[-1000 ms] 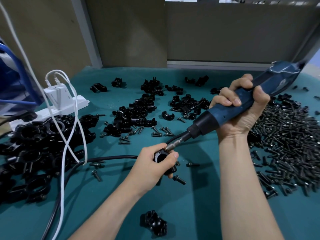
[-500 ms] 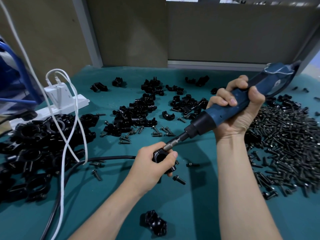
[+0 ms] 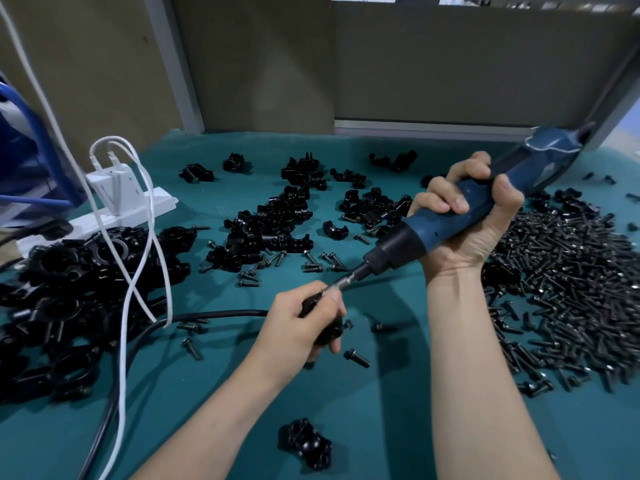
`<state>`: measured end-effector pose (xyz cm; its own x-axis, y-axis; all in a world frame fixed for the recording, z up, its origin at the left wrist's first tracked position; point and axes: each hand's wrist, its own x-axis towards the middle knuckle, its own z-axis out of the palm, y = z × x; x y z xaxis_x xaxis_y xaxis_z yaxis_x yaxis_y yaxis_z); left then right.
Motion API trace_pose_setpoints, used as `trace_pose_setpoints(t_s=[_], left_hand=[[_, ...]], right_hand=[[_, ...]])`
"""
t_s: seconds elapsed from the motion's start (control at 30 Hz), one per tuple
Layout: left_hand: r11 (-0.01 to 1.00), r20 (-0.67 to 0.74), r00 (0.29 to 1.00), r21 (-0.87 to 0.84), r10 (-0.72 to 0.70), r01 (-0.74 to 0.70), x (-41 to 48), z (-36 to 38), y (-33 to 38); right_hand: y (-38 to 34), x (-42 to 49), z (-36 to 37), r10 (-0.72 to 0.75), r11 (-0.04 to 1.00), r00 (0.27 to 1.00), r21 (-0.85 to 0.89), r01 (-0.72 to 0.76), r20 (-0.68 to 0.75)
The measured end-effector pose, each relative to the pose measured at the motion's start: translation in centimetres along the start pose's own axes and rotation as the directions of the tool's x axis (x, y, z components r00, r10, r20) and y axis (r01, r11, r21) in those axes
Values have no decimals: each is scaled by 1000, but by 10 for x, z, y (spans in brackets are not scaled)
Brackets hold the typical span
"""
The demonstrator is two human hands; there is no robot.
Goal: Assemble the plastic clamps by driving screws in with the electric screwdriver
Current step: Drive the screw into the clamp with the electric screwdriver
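My left hand point(image 3: 304, 323) grips a black plastic clamp point(image 3: 325, 332) just above the green table, and my fingers hide most of it. My right hand point(image 3: 467, 223) is wrapped round the blue electric screwdriver point(image 3: 446, 220), which slants down to the left. Its metal bit point(image 3: 337, 285) meets the top of the clamp at my left thumb. A big heap of black screws point(image 3: 571, 289) lies on the right. Loose clamp halves point(image 3: 273, 223) are scattered across the middle and back.
A pile of black clamps point(image 3: 69, 299) fills the left side. A white power strip point(image 3: 128, 211) with a charger and white cables point(image 3: 138, 258) sits behind it. A black cable point(image 3: 207, 315) crosses the mat. One clamp point(image 3: 308, 445) lies near the front edge. Loose screws point(image 3: 356, 358) dot the centre.
The screwdriver has tilted lower and its bit has sunk toward the clamp. My left hand has turned a little, so its fingers cover more of the clamp.
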<state>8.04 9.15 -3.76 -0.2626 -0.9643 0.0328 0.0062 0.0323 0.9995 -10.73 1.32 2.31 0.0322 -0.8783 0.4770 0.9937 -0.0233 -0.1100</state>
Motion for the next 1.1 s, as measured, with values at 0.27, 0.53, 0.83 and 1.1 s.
trace_pose_setpoints(t_s=[0.27,0.53,0.83,1.1], left_hand=[[756,482,827,-415,-290,507,4,-9,8],[707,334,912,-584,-239,400,9,-12,3],[731,299,929,-581,-217,358,9,-13,4],[760,334,916,-529,-222,378,9,-12,4]], right_hand=[[-16,-2,11,19,998,998,58,-23,59],[-36,-6,20,-52,990,998,132,46,44],[-8,2,17,-12,998,998,-59,9,-59],[-5,4,18,7,998,998,-56,-10,-59]])
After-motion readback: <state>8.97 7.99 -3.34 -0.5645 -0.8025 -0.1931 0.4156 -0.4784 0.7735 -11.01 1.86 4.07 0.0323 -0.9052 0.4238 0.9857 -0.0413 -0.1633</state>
